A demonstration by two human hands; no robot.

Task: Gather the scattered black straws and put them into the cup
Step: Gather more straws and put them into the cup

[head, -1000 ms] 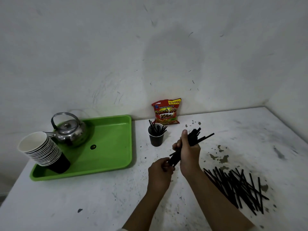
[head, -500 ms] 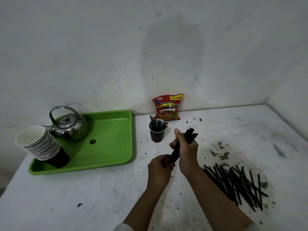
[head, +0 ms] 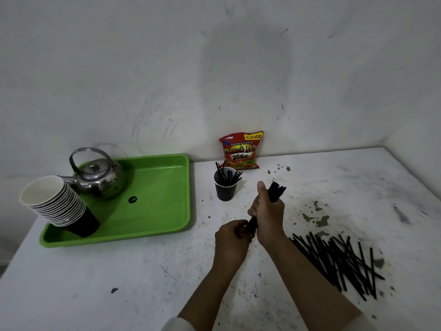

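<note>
Only one view is given, taken from a camera worn on the person's head. The scene is seen from above and a little behind the hands, looking forward and down across the white table toward the wall. The picture is wide, so the table edges are bent outward. The two forearms are seen coming in from the bottom edge, close to the camera. The far corner of the table is seen at the right. No second view is given, so nothing is shared.
</note>
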